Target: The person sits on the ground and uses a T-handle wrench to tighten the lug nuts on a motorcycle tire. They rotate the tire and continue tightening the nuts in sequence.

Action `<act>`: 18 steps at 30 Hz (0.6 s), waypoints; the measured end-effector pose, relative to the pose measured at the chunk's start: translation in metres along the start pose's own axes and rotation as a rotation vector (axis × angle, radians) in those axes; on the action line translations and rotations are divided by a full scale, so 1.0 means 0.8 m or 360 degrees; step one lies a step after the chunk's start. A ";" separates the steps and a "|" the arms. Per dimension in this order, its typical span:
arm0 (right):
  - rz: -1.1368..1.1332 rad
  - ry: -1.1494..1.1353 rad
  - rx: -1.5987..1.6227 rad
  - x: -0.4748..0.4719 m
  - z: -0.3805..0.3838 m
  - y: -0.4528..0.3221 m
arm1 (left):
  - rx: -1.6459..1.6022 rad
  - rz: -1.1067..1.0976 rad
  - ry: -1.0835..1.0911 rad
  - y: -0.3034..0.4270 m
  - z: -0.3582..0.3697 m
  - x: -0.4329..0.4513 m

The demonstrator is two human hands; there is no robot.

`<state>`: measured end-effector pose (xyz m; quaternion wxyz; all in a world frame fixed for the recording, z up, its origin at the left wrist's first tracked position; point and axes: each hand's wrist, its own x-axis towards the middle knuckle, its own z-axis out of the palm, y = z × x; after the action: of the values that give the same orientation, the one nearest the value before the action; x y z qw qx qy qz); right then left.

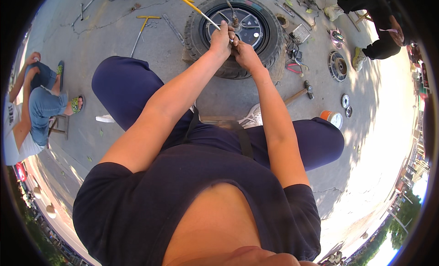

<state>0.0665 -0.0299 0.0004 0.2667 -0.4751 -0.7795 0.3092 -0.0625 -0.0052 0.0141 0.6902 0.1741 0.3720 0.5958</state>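
Observation:
My left hand (220, 43) grips the metal shaft of a T-handle wrench (210, 20) with a yellow handle, which points up and to the left. The fingers of my right hand (246, 56) are closed at the lower tip of the shaft; whether they also hold a small part is hidden. Under both hands lies a wheel with a black rubber tyre (195, 36), flat on its side. Its dark hub cover (247, 23) carries a central axle (236, 21), from which a cable leads upward.
A second T-handle wrench (140, 34) lies left of the wheel beside several small bolts. To the right are pliers (294, 69), a hammer (308, 90), a round hub cover (337, 66), bearings (345, 100) and a tub (331, 119). People are at left (44, 101) and upper right (377, 26).

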 end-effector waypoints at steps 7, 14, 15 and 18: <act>-0.0034 -0.0027 0.0009 0.001 -0.004 0.001 | -0.0045 0.0027 0.0022 -0.004 -0.001 0.003; -0.0178 -0.0175 0.0096 0.011 -0.010 0.008 | -0.0032 0.0149 0.0125 -0.006 -0.006 0.001; -0.0232 -0.0222 0.0076 0.014 -0.013 0.015 | -0.0113 0.0177 0.0191 -0.007 -0.003 0.001; -0.0404 -0.0386 -0.0123 0.029 -0.012 0.031 | -0.0282 0.0249 0.0387 -0.009 0.000 -0.002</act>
<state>0.0779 0.0018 -0.0085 0.1892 -0.3419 -0.8709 0.2980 -0.0576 -0.0088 0.0097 0.6042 0.0677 0.3840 0.6949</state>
